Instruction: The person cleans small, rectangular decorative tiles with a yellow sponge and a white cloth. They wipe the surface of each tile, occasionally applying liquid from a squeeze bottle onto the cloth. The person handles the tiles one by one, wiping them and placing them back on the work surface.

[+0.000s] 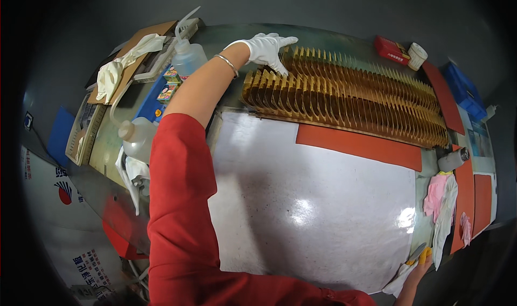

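Note:
My left hand [265, 53], in a white glove, reaches to the left end of a long rack of gold-brown thin plates [344, 98]. Its thumb and forefinger are spread across that end, and the thumb tip touches or nearly touches the plates. The plates stand upright, close together, in two long rows. Low at the right edge of the table, my right hand [419, 269] has orange-yellow covers on some fingertips. Its fingers are curled beside a grey flat-tipped piece [417, 252] and white cloth-like material [397, 283]; what it grips is partly hidden.
A white sheet [312, 209] covers the near table. Orange-red boards [358, 148] lie below the rack and at right. Squeeze bottles [188, 58], a blue tray [148, 108] and white gloves [110, 74] are left. A red box [391, 49], white jar [417, 56] and blue bin [464, 90] stand right.

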Tool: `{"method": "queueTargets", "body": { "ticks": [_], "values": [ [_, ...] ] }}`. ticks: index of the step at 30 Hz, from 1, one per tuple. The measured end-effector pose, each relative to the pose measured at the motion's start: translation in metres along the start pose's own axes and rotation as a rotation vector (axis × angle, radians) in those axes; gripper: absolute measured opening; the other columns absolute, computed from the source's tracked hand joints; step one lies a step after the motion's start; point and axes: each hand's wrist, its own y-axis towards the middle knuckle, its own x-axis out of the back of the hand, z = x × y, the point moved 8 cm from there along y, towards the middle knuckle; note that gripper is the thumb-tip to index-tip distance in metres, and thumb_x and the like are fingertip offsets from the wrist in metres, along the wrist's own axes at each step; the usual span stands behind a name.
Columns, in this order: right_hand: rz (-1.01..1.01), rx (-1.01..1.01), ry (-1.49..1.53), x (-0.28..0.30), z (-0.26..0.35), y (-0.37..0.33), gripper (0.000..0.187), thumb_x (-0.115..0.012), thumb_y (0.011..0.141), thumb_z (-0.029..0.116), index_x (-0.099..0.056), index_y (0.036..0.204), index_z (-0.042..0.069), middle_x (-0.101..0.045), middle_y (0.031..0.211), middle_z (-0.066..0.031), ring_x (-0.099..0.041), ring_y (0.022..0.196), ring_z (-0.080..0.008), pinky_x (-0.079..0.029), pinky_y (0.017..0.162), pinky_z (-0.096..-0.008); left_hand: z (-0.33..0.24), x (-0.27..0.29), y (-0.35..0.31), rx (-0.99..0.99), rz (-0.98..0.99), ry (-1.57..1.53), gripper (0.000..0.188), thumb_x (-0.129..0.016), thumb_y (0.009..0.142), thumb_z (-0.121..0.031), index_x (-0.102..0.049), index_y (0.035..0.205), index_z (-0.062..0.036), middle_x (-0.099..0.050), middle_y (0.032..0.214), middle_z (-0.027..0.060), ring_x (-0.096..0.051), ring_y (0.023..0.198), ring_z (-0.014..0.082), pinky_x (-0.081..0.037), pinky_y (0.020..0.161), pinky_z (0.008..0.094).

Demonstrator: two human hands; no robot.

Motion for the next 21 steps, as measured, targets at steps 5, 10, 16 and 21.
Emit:
{"method": "queueTargets", "body": {
  "ticks": [5,10,16,21],
  "values": [
    [0.03,0.004,-0.008,-0.005,0.004,0.0,0.018,-0.05,0.089,0.016,-0.052,0.097,0.0,-0.054,0.089,-0.0011,-0.049,0.082,-0.0084,-0.037,0.076,-0.0222,0.0,-0.002,0.01,-0.084,-0.071,-0.155,0.096,-0.082,0.053,-0.038,-0.035,0.132,-0.0085,-0.038,0.133,0.0152,-0.037,0.122,0.0309,-0.033,0.101,0.0362],
    [0.067,0.023,0.002,-0.009,0.008,0.0,0.017,-0.051,0.088,0.016,-0.052,0.095,0.001,-0.054,0.087,-0.0003,-0.049,0.081,-0.0079,-0.037,0.074,-0.0217,0.005,-0.004,0.014,-0.099,-0.111,-0.214,0.094,-0.083,0.052,-0.035,-0.038,0.129,-0.0055,-0.037,0.132,0.0157,-0.038,0.121,0.0296,-0.034,0.101,0.0346],
    [0.015,-0.002,-0.018,0.004,0.001,-0.001,0.017,-0.051,0.087,0.013,-0.053,0.098,0.001,-0.052,0.087,0.0002,-0.049,0.078,-0.0075,-0.038,0.07,-0.0208,0.003,0.038,-0.016,-0.124,-0.344,-0.465,0.08,-0.077,0.059,-0.023,-0.041,0.129,-0.0081,-0.04,0.129,0.0148,-0.041,0.118,0.0273,-0.036,0.097,0.033],
    [-0.015,-0.011,0.004,-0.007,0.007,0.001,0.018,-0.05,0.088,0.016,-0.054,0.098,0.001,-0.052,0.076,0.0009,-0.048,0.062,-0.0052,-0.039,0.054,-0.0187,-0.009,0.079,-0.082,-0.043,-0.476,-0.901,0.076,-0.072,0.067,-0.017,-0.035,0.132,-0.0053,-0.046,0.125,0.0108,-0.049,0.109,0.0176,-0.039,0.094,0.0291]
  ]
}}
